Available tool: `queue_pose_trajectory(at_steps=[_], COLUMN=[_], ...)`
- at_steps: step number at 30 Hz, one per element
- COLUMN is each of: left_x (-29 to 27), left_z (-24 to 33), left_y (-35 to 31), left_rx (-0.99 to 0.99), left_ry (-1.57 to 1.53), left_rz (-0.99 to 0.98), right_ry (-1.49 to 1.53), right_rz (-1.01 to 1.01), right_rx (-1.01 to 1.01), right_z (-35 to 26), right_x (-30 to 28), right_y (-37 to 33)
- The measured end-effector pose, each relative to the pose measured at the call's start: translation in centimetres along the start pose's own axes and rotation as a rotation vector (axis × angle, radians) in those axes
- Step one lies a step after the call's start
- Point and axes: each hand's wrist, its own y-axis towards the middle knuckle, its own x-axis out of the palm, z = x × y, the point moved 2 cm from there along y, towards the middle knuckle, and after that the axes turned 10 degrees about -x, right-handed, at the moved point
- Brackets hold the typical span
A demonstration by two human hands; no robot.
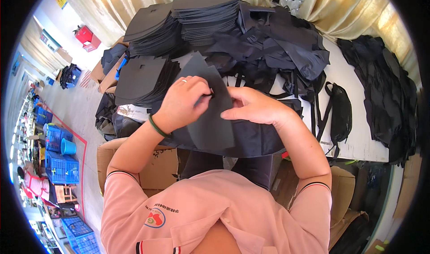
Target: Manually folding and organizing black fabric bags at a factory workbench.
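A thin, stiff black sheet (pixel 214 127) stands tilted between my hands above the near edge of the table. My left hand (pixel 184 100) is closed in a pinch at a small slot in the sheet; exactly what lies between its fingertips is hard to see. At the sheet's right edge is my right hand (pixel 256 105), its thumb across the front and its other fingers partly hidden behind. Black fabric (pixel 255 137) hangs over the table edge under the sheet. Similar black sheets (pixel 139 78) lie stacked left of my left hand.
Taller stacks of black sheets (pixel 206 7) stand at the back of the white table (pixel 358 119). Loose black fabric pieces (pixel 286 47) pile up behind my right hand. A small black pouch (pixel 341 112) lies to the right. Cardboard boxes (pixel 159 166) sit below; blue crates (pixel 62 166) stand far left.
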Motion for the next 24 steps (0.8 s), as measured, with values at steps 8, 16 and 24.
queue_pose_trajectory(at_steps=[8,16,24], left_x=[-5.9,-9.5,-5.8], left_z=[-4.5,-11.7,-14.9], left_y=[-2.6,-10.8,-9.8], left_rx=[-0.635,-1.01,-0.555], left_ry=[-0.967,-1.027,0.384], left_rz=[0.045,0.297,0.255], right_ry=[-0.253,-0.681,-1.106], right_rz=[0.177,0.231,0.321], right_rx=[0.076,0.262,0.26], right_z=[2.8,8.0,5.9], right_x=[-5.7,-9.9,-8.2], right_y=[-2.3,-7.5,-9.0])
